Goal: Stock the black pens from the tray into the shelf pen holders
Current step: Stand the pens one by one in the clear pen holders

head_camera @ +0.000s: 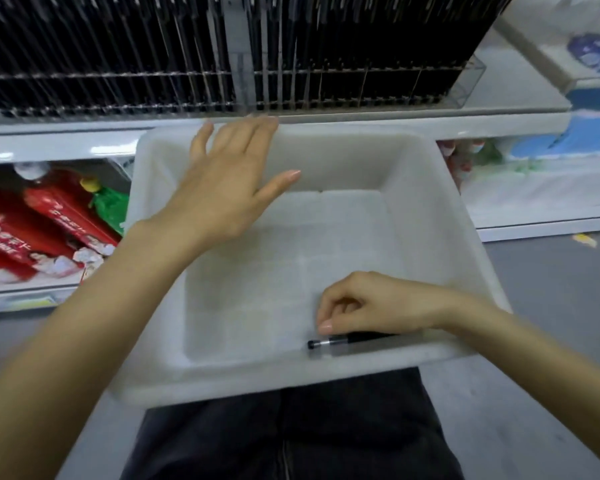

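Store shelf pen holders (187,64) are sitting beyond white tray (430,237); right hand (378,303) is curling its fingers, pinching black pen (347,340) beneath it; left hand (229,181) is lying flat, fingers apart.

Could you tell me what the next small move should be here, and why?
Probably lift the black pen out of the tray and toward the shelf pen holders. The right hand has its fingers curled onto the pen, which lies against the tray's near wall. It is the only pen seen in the tray, and the left hand is open at the far rim.
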The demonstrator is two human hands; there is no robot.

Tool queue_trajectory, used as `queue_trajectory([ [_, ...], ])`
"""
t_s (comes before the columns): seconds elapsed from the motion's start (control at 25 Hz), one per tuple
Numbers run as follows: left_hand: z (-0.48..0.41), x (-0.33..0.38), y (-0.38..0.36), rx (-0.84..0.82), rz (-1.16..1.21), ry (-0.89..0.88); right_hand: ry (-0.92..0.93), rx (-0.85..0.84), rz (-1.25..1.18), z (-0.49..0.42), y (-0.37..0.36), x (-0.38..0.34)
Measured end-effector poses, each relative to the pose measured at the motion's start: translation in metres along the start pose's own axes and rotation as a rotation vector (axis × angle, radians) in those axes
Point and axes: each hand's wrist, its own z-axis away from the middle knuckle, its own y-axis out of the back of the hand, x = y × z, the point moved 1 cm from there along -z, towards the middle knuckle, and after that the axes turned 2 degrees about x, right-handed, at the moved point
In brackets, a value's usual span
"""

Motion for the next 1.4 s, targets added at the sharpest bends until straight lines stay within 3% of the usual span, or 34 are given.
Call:
queue_trajectory([
  [0.28,0.002,-0.002,-0.007,0.009,-0.025,-0.033,-0.069,-0.035,-0.033,0.002,-0.003,-0.003],
  [0.76,0.004,0.001,-0.004,0.009,-0.008,-0.026,-0.023,-0.123,-0.094,0.005,-0.002,-0.003],
  [0.96,0.003,0.005,0.0,0.001,0.019,-0.023,-0.007,-0.086,-0.13,0.006,-0.004,0.0],
  [1.2,-0.015,0.014,0.016,-0.055,0.056,-0.071,0.109,0.233,-0.304,0.012,0.037,-0.013],
  [1.4,-0.053,0.046,0.027,-0.019,0.028,-0.219,0.249,0.741,-0.639,0.044,0.115,-0.022],
])
